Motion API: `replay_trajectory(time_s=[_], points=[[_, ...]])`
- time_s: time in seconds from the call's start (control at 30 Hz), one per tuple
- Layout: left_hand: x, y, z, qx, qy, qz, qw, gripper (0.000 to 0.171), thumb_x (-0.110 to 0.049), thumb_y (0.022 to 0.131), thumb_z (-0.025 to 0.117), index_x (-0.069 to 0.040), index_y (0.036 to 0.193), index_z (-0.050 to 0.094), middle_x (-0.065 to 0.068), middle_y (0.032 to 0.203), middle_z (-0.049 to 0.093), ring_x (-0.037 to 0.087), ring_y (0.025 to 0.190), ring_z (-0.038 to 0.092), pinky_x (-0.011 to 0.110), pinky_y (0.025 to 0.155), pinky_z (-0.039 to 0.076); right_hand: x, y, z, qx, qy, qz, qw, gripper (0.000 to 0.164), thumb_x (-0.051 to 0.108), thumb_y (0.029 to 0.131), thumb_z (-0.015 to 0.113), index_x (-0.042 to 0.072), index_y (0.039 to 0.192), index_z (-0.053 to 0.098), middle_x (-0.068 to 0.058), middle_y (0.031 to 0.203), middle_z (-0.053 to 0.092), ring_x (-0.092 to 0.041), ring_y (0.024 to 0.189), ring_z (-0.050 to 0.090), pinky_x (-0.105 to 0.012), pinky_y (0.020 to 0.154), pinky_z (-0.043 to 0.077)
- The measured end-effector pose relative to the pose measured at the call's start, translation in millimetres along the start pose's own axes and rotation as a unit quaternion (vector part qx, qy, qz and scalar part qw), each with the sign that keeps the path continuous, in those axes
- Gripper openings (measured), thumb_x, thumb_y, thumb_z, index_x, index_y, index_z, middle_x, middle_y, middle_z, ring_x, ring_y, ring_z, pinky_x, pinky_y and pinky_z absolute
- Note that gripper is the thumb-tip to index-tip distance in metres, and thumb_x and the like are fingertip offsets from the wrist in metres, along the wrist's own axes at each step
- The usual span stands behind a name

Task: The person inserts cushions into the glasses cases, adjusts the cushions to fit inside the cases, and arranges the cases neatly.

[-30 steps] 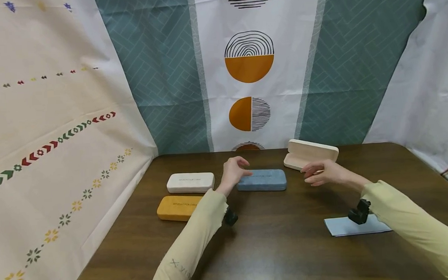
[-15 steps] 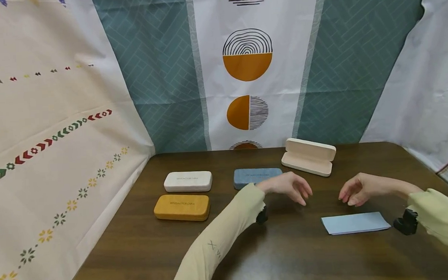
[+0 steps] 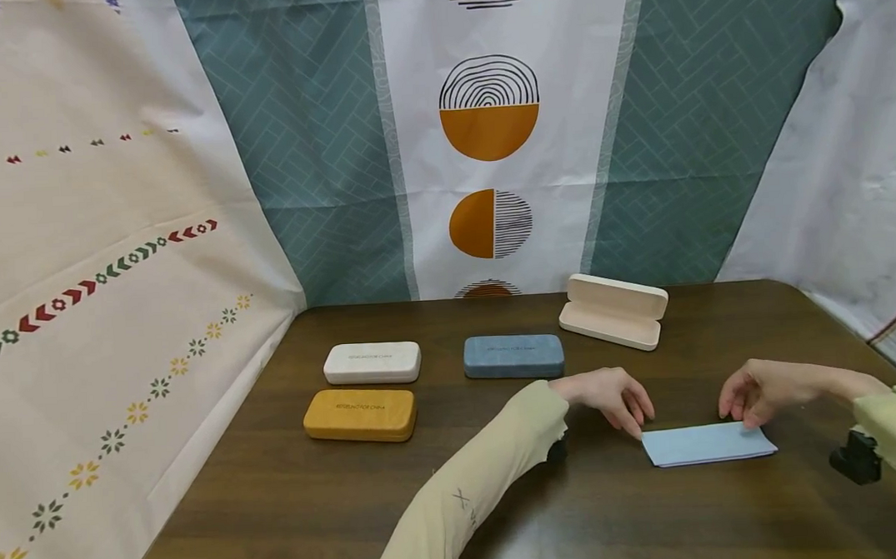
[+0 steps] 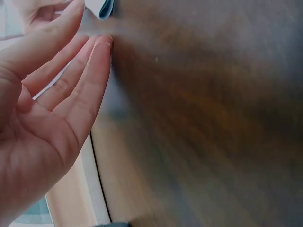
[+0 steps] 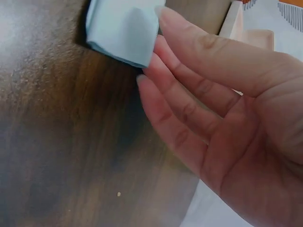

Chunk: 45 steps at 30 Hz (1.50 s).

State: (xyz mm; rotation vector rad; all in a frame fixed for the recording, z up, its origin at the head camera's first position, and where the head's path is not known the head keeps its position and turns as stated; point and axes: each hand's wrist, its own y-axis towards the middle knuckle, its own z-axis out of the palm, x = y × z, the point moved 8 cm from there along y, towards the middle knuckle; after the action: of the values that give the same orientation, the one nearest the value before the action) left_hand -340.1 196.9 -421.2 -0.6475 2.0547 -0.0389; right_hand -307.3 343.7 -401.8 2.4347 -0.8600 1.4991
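A folded light-blue cloth lies flat on the table. At its left end is my left hand, fingers pointing down. The left wrist view shows that hand with its fingers nearly straight and a gap between thumb and fingers; the cloth's folded end is just beyond the fingertips. My right hand is over the cloth's right back corner, thumb tip at its upper face. In the right wrist view, the right hand's fingers extend loosely beside the cloth; a firm pinch does not show.
Behind the hands stands an open cream glasses case. A closed blue case is left of it. Further left are a closed white case and a mustard-yellow case. Hanging fabric borders the brown table.
My left hand has moved right from the blue case to the cloth's left end. My right hand has left the open case and come down at the cloth's right end.
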Motion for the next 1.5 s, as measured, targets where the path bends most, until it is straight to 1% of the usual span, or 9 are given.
replay_trajectory(time_s=[0.13,0.33,0.5,0.67,0.73,0.93,1.1,1.33,1.5], points=[[-4.0,4.5,2.5,-0.016,0.064,-0.011,0.9977,0.025,-0.005,0.072,0.075,-0.007,0.095,0.066,-0.003,0.073,0.06,0.005,0.06,0.056,0.017,0.056,0.047,-1.5,1.3,-1.1,-0.014,-0.04,-0.003,0.999,0.018,0.003,0.077,0.07,-0.004,0.091,0.06,-0.009,0.076,0.059,-0.008,0.068,0.054,-0.028,0.053,0.049],[-9.6,10.2,5.7,-0.036,0.162,-0.023,0.9858,0.02,-0.012,0.071,0.078,-0.012,0.087,0.066,-0.005,0.067,0.057,0.002,0.055,0.051,0.014,0.052,0.045,-5.1,5.7,-1.7,-0.029,-0.074,0.029,0.996,0.015,0.008,0.075,0.072,0.002,0.083,0.061,0.001,0.073,0.058,-0.008,0.063,0.053,-0.027,0.05,0.047],[-9.4,10.5,8.7,-0.045,0.189,-0.04,0.9801,0.013,-0.016,0.072,0.077,-0.013,0.079,0.067,-0.008,0.064,0.057,0.001,0.053,0.05,0.014,0.05,0.044,-8.7,8.1,-1.2,-0.033,-0.092,0.063,0.993,0.01,0.008,0.076,0.072,0.006,0.078,0.062,0.006,0.071,0.057,-0.005,0.061,0.051,-0.026,0.05,0.046],[-9.2,7.6,10.6,-0.037,0.192,-0.039,0.98,0.009,-0.015,0.077,0.074,-0.013,0.076,0.066,-0.009,0.065,0.055,0.001,0.054,0.049,0.014,0.05,0.044,-8.6,10.4,-1.2,-0.031,-0.105,0.062,0.992,0.008,0.006,0.077,0.07,0.007,0.077,0.062,0.007,0.07,0.057,-0.003,0.059,0.049,-0.024,0.046,0.043],[-7.6,5.0,9.3,-0.036,0.176,-0.038,0.983,0.008,-0.013,0.078,0.072,-0.012,0.076,0.064,-0.007,0.066,0.055,0.002,0.055,0.05,0.014,0.051,0.044,-7.8,12.2,-2.2,-0.032,-0.104,0.057,0.992,0.008,0.004,0.077,0.068,0.007,0.078,0.061,0.007,0.07,0.057,-0.003,0.058,0.049,-0.023,0.045,0.042],[-0.4,-4.7,-1.2,-0.038,0.088,-0.031,0.9949,0.009,-0.004,0.081,0.067,-0.007,0.078,0.059,-0.001,0.066,0.059,0.008,0.058,0.057,0.017,0.054,0.047,-2.2,20.1,-6.3,-0.03,-0.088,0.041,0.995,0.007,0.0,0.079,0.065,0.004,0.081,0.059,0.005,0.072,0.058,-0.003,0.059,0.049,-0.022,0.045,0.04],[8.4,-15.7,-13.5,-0.042,0.002,-0.023,0.9988,0.007,0.003,0.083,0.062,-0.002,0.082,0.056,0.004,0.067,0.061,0.014,0.06,0.061,0.022,0.056,0.049,2.5,29.5,-10.5,-0.03,-0.073,0.039,0.996,0.006,-0.002,0.081,0.062,0.003,0.083,0.059,0.003,0.073,0.057,-0.005,0.062,0.049,-0.023,0.05,0.041],[16.4,-32.4,-36.2,-0.063,-0.096,0.002,0.9934,0.007,0.008,0.083,0.059,0.002,0.086,0.055,0.009,0.071,0.061,0.021,0.063,0.062,0.029,0.06,0.051,5.6,40.2,-18.0,-0.053,-0.053,0.052,0.996,0.005,0.003,0.084,0.06,0.001,0.088,0.058,0.001,0.074,0.055,-0.006,0.062,0.049,-0.025,0.051,0.043],[18.0,-45.8,-57.4,-0.098,-0.165,0.017,0.9813,0.006,0.007,0.084,0.058,0.004,0.089,0.056,0.01,0.075,0.06,0.022,0.063,0.06,0.039,0.067,0.05,8.8,45.0,-28.5,-0.096,-0.001,0.084,0.992,0.013,0.005,0.087,0.058,-0.004,0.096,0.054,-0.011,0.083,0.054,-0.017,0.073,0.054,-0.04,0.062,0.051]])
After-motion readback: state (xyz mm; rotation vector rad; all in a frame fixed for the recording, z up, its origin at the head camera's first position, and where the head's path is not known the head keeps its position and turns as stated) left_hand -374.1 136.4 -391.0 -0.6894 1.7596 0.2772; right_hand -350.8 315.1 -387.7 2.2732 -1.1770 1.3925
